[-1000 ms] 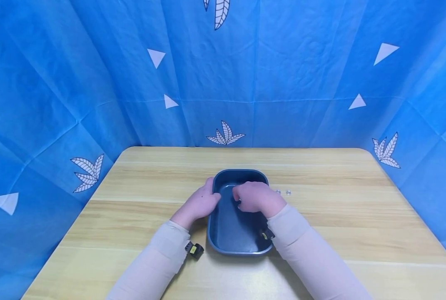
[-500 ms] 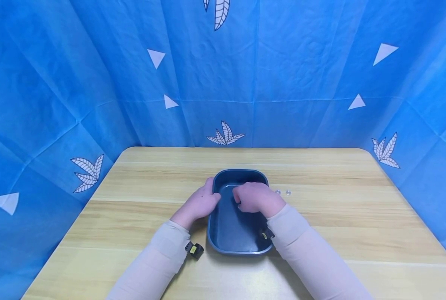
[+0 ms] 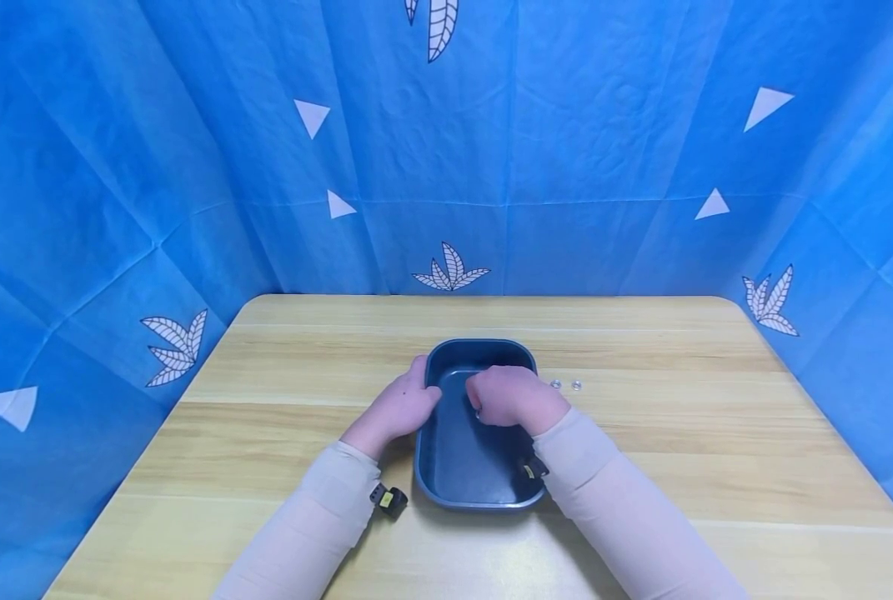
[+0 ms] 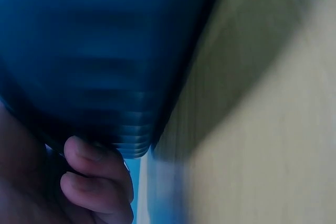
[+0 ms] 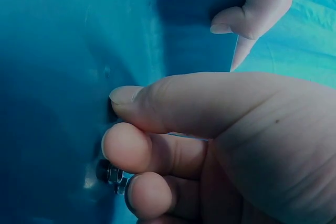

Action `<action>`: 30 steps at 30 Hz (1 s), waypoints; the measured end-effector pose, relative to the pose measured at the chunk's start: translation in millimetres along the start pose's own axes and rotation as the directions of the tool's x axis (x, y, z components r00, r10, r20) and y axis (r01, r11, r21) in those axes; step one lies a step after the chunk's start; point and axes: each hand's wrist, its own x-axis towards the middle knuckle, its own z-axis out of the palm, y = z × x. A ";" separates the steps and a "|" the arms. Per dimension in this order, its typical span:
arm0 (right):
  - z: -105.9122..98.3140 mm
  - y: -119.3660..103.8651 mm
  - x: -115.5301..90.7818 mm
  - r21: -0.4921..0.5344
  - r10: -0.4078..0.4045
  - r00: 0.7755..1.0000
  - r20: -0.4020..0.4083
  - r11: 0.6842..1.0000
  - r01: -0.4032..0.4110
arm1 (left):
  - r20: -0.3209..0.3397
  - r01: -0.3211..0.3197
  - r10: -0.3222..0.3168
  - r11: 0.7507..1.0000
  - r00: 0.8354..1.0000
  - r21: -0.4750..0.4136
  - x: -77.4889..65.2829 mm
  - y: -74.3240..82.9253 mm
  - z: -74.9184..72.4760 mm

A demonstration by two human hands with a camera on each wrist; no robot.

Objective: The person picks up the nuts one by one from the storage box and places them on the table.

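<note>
In the head view, a deep dark-blue rectangular tray (image 3: 470, 475) with rounded corners stands on the table. My left hand (image 3: 401, 408) grips its left wall, thumb over the rim. Curled fingers (image 4: 97, 158) show at the outer wall in the left wrist view. Inside the tray is my right hand (image 3: 508, 396), fingers bent down toward the floor. From the right wrist, the thumb lies close to the index finger, and small shiny metal nuts (image 5: 114, 174) sit right at the index and middle fingertips. Whether these fingers pinch a nut, I cannot tell.
Two small shiny pieces, a left one (image 3: 556, 384) and a right one (image 3: 577, 385), lie on the wooden table (image 3: 679, 433) just right of the tray. A blue patterned curtain (image 3: 604, 150) surrounds the table's back and sides.
Both hands and the tray keep nearly the same place. Under the right fingers, two bright specks seen a second ago show as one small speck now.
</note>
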 end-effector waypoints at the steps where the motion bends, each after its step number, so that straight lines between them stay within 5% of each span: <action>1: 0.2 0.0 0.2 -0.002 0.000 1.000 0.000 1.000 0.000 | -0.001 0.000 0.000 1.000 1.000 -0.001 0.0 -0.1 0.0; 30: -0.6 3.8 1.6 0.064 -0.046 0.999 -0.002 0.997 0.046 | 0.003 -0.012 0.012 1.000 1.000 0.015 1.0 -1.2 -0.3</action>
